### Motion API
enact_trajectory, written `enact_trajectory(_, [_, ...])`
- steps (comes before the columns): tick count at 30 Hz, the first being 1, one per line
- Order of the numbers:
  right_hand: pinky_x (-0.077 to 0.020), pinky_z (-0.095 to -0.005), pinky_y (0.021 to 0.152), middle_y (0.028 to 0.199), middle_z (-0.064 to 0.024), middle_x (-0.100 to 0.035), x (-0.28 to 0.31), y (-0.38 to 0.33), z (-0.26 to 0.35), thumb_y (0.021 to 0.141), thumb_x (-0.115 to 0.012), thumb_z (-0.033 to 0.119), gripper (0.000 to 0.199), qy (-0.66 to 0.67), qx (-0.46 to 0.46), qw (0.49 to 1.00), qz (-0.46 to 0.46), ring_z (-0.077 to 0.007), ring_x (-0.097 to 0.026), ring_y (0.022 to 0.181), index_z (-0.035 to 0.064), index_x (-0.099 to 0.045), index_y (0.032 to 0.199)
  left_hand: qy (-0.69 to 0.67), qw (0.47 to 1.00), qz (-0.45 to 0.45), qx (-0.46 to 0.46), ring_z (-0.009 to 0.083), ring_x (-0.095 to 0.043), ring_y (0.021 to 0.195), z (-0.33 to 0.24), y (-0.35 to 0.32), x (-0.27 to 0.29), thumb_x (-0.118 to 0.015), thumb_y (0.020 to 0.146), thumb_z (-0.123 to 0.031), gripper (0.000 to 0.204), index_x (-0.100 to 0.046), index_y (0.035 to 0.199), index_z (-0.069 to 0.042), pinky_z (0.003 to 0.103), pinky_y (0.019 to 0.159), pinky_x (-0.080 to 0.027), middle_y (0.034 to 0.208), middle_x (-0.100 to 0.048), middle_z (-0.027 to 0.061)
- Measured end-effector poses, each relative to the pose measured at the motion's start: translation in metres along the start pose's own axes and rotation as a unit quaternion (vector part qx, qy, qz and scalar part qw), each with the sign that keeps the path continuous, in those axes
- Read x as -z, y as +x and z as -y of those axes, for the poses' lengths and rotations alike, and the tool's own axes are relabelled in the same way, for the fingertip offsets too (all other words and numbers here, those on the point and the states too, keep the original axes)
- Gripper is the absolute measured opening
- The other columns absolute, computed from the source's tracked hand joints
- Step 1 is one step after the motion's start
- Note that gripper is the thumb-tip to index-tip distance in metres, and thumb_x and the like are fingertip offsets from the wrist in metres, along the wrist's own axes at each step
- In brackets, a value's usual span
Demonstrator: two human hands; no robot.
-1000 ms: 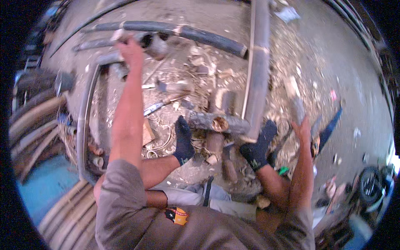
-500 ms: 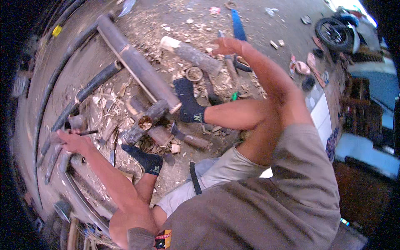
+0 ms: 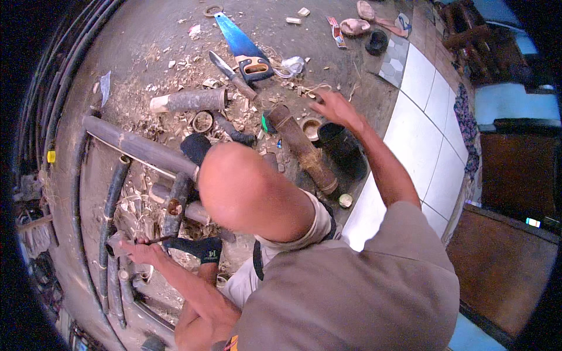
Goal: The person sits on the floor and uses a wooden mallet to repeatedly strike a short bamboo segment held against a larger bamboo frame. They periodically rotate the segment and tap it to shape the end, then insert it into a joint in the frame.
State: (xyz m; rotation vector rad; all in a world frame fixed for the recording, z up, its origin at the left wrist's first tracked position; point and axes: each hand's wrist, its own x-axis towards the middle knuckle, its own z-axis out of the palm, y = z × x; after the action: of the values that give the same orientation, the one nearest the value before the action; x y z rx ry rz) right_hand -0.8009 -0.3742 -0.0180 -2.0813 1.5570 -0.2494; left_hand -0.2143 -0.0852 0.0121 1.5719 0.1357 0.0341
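Observation:
My left hand (image 3: 139, 253) is low on the left, closed around a small tool with a thin dark shaft and a grey head (image 3: 115, 242). It rests by a row of dark bamboo poles (image 3: 111, 205). My right hand (image 3: 333, 106) reaches forward over the dirt floor, its fingertips at a small dark bit among the shavings. Whether it grips anything is unclear. Just below it lie a short brown bamboo section (image 3: 301, 147) and a black cup (image 3: 341, 146). My dark-socked feet (image 3: 199, 248) are on the bamboo.
A blue handsaw (image 3: 241, 45) and a knife (image 3: 229, 73) lie ahead on the floor. A cut bamboo piece (image 3: 188, 100), a long thick pole (image 3: 140, 147) and wood chips surround my legs. White floor tiles (image 3: 418, 126) run along the right, with sandals (image 3: 356, 24) beyond.
The view has swung round. My left hand has drawn back from the far poles to my foot, now holding the tool. My right hand has stretched out past the brown bamboo section.

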Motion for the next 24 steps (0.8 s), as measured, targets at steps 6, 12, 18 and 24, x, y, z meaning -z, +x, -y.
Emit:
enact_trajectory(6, [-0.0555, -0.0521, 0.086, 0.109, -0.028, -0.071, -0.05, -0.105, -0.001, 0.092, -0.069, 0.041, 0.052, 0.065, -0.12, 0.99, -0.033, -0.0443, -0.069, 0.103, -0.0009, -0.065, 0.123, 0.091, 0.991, 0.033, 0.097, 0.0267, -0.062, 0.077, -0.009, 0.005, 0.023, -0.067, 0.095, -0.05, 0.065, -0.059, 0.12, 0.008, 0.043, 0.061, -0.052, 0.104, -0.065, 0.0151])
enact_trajectory(12, [-0.0549, -0.0506, 0.092, 0.125, -0.0257, -0.068, -0.111, -0.144, 0.033, 0.088, -0.072, 0.055, 0.081, -0.029, -0.205, 0.973, 0.098, -0.042, -0.068, 0.112, 0.0059, -0.049, 0.148, 0.343, 0.885, 0.104, -0.297, 0.0258, -0.063, 0.084, 0.053, 0.034, 0.016, -0.065, 0.096, -0.044, 0.053, -0.056, 0.122, 0.001, 0.042, 0.07, -0.053, 0.103, -0.063, 0.0156])
enact_trajectory(18, [-0.0543, -0.0486, 0.093, 0.125, -0.0236, -0.068, -0.101, -0.149, 0.022, 0.088, -0.072, 0.051, 0.078, -0.058, -0.202, 0.974, 0.088, -0.0394, -0.067, 0.112, 0.0051, -0.05, 0.147, -0.126, 0.99, 0.056, 0.013, 0.0156, -0.053, 0.051, 0.006, -0.016, -0.027, -0.062, 0.099, -0.045, 0.037, -0.056, 0.098, -0.009, 0.031, 0.046, -0.047, 0.072, -0.056, 0.0042])
enact_trajectory(24, [-0.0537, -0.0466, 0.094, 0.126, -0.0215, -0.068, -0.014, -0.087, 0.055, 0.089, -0.073, 0.048, 0.076, -0.013, -0.099, 0.995, -0.026, -0.0367, -0.067, 0.112, 0.0044, -0.05, 0.147, -0.178, 0.975, 0.079, 0.109, 0.0172, -0.055, 0.051, 0.036, -0.001, -0.033, -0.048, 0.102, -0.057, 0.048, -0.056, 0.096, -0.009, 0.033, 0.048, -0.048, 0.07, -0.058, 0.0053])
